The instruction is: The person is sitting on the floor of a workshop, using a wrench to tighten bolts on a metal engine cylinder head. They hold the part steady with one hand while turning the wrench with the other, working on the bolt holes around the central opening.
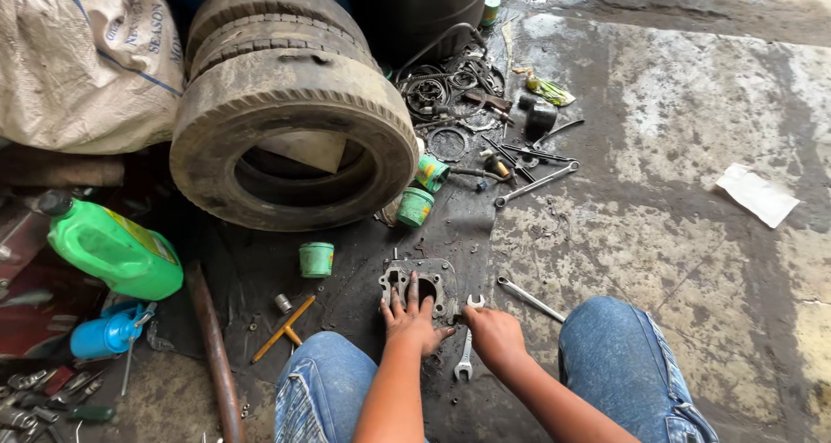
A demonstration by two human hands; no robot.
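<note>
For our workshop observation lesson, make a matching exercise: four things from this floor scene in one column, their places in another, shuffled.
Things:
1. metal plate
2. spanner
3. green jug
4. white paper

Places:
A. far right on the bare concrete
B. under the left hand
C. lying at the left, beside the tyre
D. at the right hand

Pairs: 1-B, 2-D, 3-C, 4-A

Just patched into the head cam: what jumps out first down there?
The stack of worn tyres fills the upper left, with a bright green jug lying to its left. At bottom centre, between denim-clad knees, the left hand presses flat on a grey metal engine part while the right hand rests over a spanner on the oily floor.
</note>
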